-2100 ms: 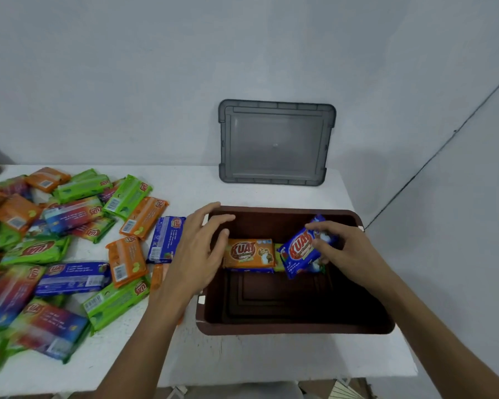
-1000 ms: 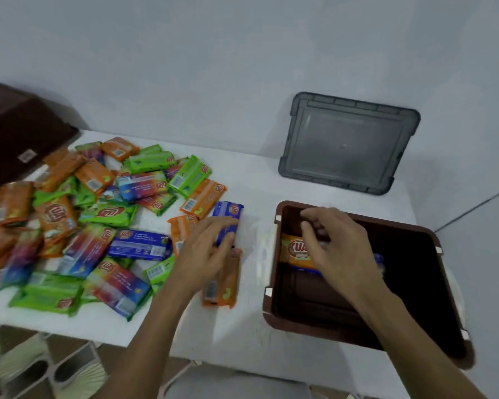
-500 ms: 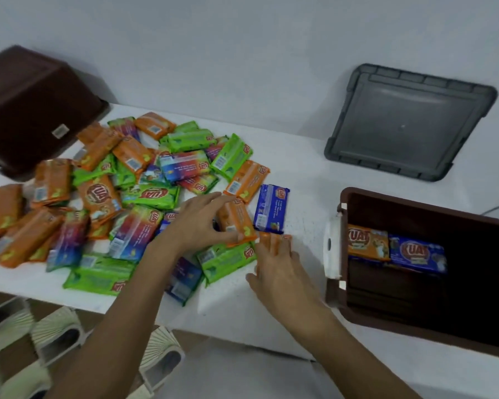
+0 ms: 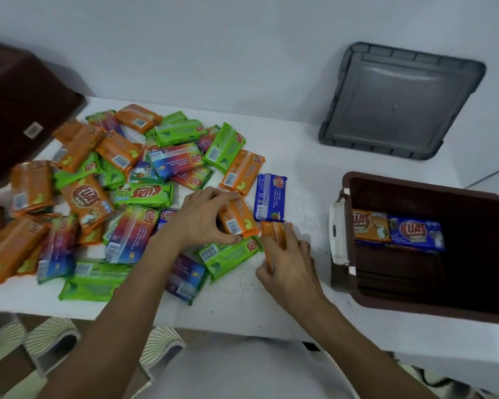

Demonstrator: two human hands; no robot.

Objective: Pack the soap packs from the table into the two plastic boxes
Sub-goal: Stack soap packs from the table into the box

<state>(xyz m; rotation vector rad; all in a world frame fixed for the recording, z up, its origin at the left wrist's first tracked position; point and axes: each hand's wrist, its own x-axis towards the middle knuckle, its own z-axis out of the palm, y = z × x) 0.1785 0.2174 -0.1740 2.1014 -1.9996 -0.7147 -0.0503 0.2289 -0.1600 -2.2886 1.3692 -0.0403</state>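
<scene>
A heap of soap packs point(image 4: 133, 194) in orange, green, blue and rainbow wrappers covers the left half of the white table point(image 4: 300, 156). My left hand point(image 4: 202, 217) pinches an orange pack point(image 4: 238, 218) at the heap's right edge. Just to the right, my right hand point(image 4: 288, 263) grips another orange pack point(image 4: 274, 234) lying on the table. A blue pack point(image 4: 270, 197) lies behind both hands. The open brown plastic box point(image 4: 432, 306) at the right holds an orange pack point(image 4: 370, 226) and a blue pack point(image 4: 415, 231) along its far side. A second brown box point(image 4: 18, 110) sits tilted at the far left.
A grey lid point(image 4: 398, 102) leans against the wall behind the open box. A white latch point(image 4: 338, 231) hangs on that box's left wall. The table's front edge runs just below my forearms, with patterned floor tiles point(image 4: 52, 347) under it.
Both hands left the open box and moved left to the heap. The left hand took hold of an orange pack, and the right hand closed on the orange pack beside it.
</scene>
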